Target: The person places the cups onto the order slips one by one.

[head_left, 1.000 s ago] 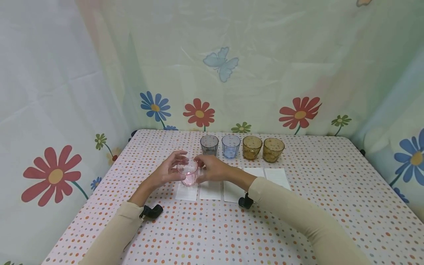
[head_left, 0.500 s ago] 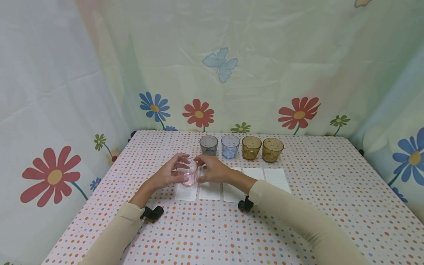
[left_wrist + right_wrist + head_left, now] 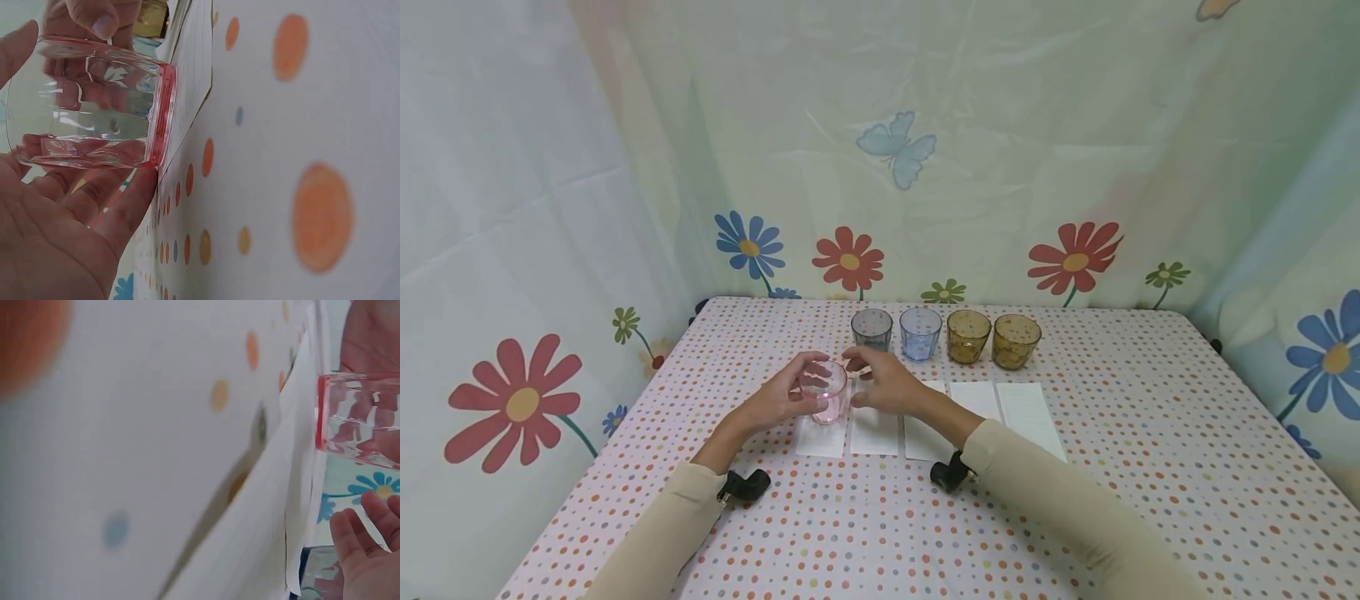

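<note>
A clear pink glass (image 3: 827, 404) stands upright on the leftmost white paper sheet (image 3: 820, 442). My left hand (image 3: 777, 395) curves round the glass from the left; in the left wrist view its fingers lie along the side of the pink glass (image 3: 100, 106), low near the base. Just to the right is my right hand (image 3: 889, 383), its fingers spread and holding nothing. A gap shows between that right hand (image 3: 369, 562) and the pink glass (image 3: 359, 415) in the right wrist view.
Behind the hands stand a grey glass (image 3: 872, 327), a blue glass (image 3: 921, 333) and two amber glasses (image 3: 968, 336) in a row. More white paper sheets (image 3: 1028, 412) lie side by side on the dotted tablecloth (image 3: 880, 533). A flowered curtain (image 3: 985, 200) rises behind.
My right hand has drawn slightly right, off the pink glass. The left hand has closed in nearer round the glass, which stays over the leftmost sheet.
</note>
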### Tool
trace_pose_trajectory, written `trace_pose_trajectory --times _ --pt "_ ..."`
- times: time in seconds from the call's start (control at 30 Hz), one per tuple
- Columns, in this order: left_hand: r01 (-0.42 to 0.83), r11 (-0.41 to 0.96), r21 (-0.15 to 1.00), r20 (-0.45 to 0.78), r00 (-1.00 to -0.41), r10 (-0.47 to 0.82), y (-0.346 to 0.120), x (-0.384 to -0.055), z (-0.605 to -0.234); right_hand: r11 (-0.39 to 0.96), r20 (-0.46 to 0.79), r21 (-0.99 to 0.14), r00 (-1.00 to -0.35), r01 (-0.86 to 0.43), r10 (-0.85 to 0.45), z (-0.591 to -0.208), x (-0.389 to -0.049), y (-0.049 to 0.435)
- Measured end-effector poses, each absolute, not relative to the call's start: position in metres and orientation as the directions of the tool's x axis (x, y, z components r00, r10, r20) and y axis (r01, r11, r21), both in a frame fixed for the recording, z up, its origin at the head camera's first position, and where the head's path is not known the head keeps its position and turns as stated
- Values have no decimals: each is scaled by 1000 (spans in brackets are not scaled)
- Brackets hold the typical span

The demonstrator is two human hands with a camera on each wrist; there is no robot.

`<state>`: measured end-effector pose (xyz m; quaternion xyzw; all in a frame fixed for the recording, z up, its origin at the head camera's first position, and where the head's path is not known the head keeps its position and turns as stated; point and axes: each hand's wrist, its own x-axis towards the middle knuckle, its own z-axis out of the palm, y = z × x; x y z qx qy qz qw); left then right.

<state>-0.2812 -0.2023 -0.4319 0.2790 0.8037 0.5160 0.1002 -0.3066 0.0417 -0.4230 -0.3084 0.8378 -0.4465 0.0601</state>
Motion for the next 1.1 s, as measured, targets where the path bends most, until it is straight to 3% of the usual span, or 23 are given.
trace_pose_trajectory --times 0.47,0.8,1.1 --pt "331 352 876 105 -841 530 -201 -278 -433 199 281 -913 -903 -355 -325 -418 -299 45" --pt "319 355 879 96 -846 524 -202 -278 -433 51 225 -969 -952 -240 -210 -417 -294 40" --pt "327 344 880 107 -842 528 -201 -280 -432 4 171 -985 -980 -172 -103 -417 -294 40"
